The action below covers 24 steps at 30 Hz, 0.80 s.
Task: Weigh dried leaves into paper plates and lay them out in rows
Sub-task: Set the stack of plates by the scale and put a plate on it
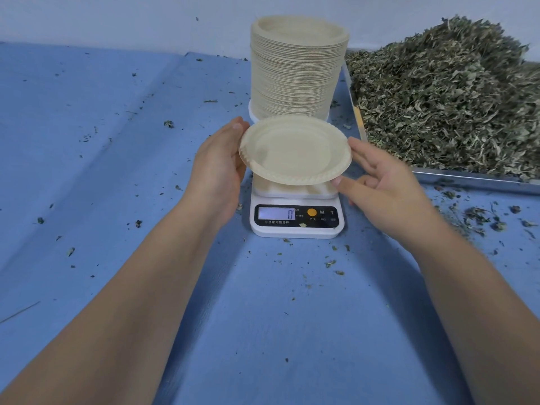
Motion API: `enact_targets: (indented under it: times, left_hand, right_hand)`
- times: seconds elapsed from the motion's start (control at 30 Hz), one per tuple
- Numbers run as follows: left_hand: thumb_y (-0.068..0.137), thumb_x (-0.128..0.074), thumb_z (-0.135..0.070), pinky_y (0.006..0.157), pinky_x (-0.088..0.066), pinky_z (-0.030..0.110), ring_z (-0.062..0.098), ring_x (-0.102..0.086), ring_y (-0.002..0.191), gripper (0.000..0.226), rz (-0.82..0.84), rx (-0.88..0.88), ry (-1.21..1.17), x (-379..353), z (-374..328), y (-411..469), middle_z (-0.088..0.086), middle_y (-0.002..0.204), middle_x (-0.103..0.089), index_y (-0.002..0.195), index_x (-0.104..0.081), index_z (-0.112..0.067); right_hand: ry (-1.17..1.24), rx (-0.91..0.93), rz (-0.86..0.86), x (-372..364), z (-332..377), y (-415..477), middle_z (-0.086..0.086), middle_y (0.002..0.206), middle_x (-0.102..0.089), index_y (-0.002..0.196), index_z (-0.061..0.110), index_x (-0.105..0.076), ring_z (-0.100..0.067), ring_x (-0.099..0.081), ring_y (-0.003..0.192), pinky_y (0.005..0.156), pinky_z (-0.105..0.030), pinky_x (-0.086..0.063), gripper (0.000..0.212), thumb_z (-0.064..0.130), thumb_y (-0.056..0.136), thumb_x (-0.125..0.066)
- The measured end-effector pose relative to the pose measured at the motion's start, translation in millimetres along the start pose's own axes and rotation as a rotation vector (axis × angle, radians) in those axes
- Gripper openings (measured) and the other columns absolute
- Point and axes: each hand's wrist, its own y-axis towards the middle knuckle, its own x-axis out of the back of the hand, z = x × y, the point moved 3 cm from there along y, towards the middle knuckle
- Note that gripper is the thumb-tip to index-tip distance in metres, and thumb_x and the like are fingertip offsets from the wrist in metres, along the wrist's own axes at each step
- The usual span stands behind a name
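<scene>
Left hand [217, 168] grips one rim of a paper plate [292, 150] just above the kitchen scale [296, 229] — right hand [385, 185] pinches the opposite edge. Best lowered level, centred on the platform [295, 192] — its display [276, 213] reads zero. Dried leaves [444, 106] lie right of the scale.

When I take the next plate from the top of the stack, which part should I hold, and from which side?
Probably the top plate by its raised rim, on the near-left side. The rim overhangs the stack there, so a thumb fits over it and fingers under. The leaves crowd the right side, and the wall stands behind.
</scene>
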Motion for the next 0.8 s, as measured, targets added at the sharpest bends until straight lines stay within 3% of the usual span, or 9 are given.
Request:
enact_targets:
  times: [0.07,0.13,0.17,0.27,0.47,0.57,0.63,0.7,0.8]
  left_hand:
    - [0.1,-0.054,-0.016,0.089,-0.047,0.023,0.005,-0.057,0.096,0.009,-0.011,0.003,-0.032,2,2,1,-0.009,0.098,-0.058,0.101,-0.063,-0.019]
    - [0.103,-0.052,-0.012,0.105,-0.05,0.026,0.004,-0.066,0.112,0.031,-0.064,0.007,-0.024,2,0,-1,-0.011,0.112,-0.068,0.133,-0.059,-0.013]
    - [0.104,-0.051,-0.01,0.108,-0.049,0.028,0.003,-0.068,0.111,0.031,-0.065,0.004,-0.015,3,0,-1,-0.015,0.11,-0.073,0.134,-0.058,-0.015]
    - [0.103,-0.049,-0.009,0.11,-0.048,0.028,-0.004,-0.07,0.101,0.023,-0.045,0.022,0.017,1,1,-1,-0.023,0.092,-0.077,0.108,-0.063,-0.027]
    - [0.102,-0.052,-0.012,0.113,-0.044,0.03,0.001,-0.067,0.111,0.027,-0.061,0.047,0.071,4,6,3,-0.025,0.095,-0.074,0.1,-0.067,-0.035]
    - [0.1,-0.054,-0.012,0.111,-0.041,0.029,0.003,-0.063,0.103,0.038,-0.054,0.067,0.123,4,10,5,-0.024,0.085,-0.071,0.076,-0.072,-0.036]
    - [0.098,-0.057,-0.014,0.117,-0.041,0.034,0.004,-0.064,0.109,0.025,-0.072,0.086,0.111,5,13,5,-0.021,0.095,-0.071,0.086,-0.069,-0.033]
    - [0.098,-0.057,-0.015,0.119,-0.038,0.039,0.007,-0.058,0.125,0.024,-0.091,0.092,0.109,6,16,5,-0.013,0.124,-0.067,0.116,-0.067,-0.027]
    - [0.102,-0.053,-0.014,0.12,-0.036,0.038,0.012,-0.05,0.138,0.05,-0.122,0.111,0.147,6,17,4,-0.004,0.151,-0.052,0.152,-0.047,-0.015]
  right_hand:
    - [-0.008,0.0,0.001,0,0,0,0.031,0.149,-0.044,0.151,0.038,-0.039,-0.019,-0.043,0.063,0.066,-0.025,-0.056,0.087,0.054,0.073,-0.074]
    - [-0.022,-0.006,-0.005,0,1,-1,0.031,0.149,-0.043,0.151,0.039,-0.038,-0.017,-0.044,0.062,0.067,-0.025,-0.057,0.086,0.054,0.073,-0.073]
    - [-0.035,-0.004,-0.009,0,1,-1,0.033,0.148,-0.043,0.15,0.04,-0.038,-0.014,-0.044,0.061,0.068,-0.025,-0.058,0.085,0.053,0.074,-0.073]
    - [-0.078,0.014,-0.017,0,3,-2,0.041,0.14,-0.043,0.149,0.044,-0.037,-0.006,-0.04,0.054,0.068,-0.024,-0.057,0.082,0.054,0.075,-0.071]
    - [-0.153,-0.011,-0.018,-1,5,-5,0.06,0.112,-0.045,0.147,0.05,-0.033,-0.005,-0.049,0.054,0.064,-0.023,-0.054,0.08,0.058,0.074,-0.065]
    - [-0.19,-0.008,-0.016,-2,5,-5,0.056,0.118,-0.046,0.148,0.049,-0.033,-0.003,-0.046,0.049,0.054,-0.016,-0.048,0.081,0.06,0.073,-0.062]
    - [-0.244,-0.02,0.008,-2,2,-5,0.031,0.137,-0.055,0.151,0.047,-0.032,-0.002,-0.045,0.047,0.053,-0.015,-0.045,0.08,0.055,0.078,-0.063]
    - [-0.279,-0.036,0.033,-2,-2,-6,0.008,0.138,-0.06,0.152,0.047,-0.032,-0.002,-0.055,0.055,0.059,-0.018,-0.049,0.076,0.044,0.084,-0.065]
    - [-0.219,-0.087,0.047,-1,0,-8,0.038,0.14,-0.046,0.152,0.047,-0.031,-0.014,-0.066,0.11,0.091,-0.026,-0.053,0.084,0.051,0.071,-0.056]
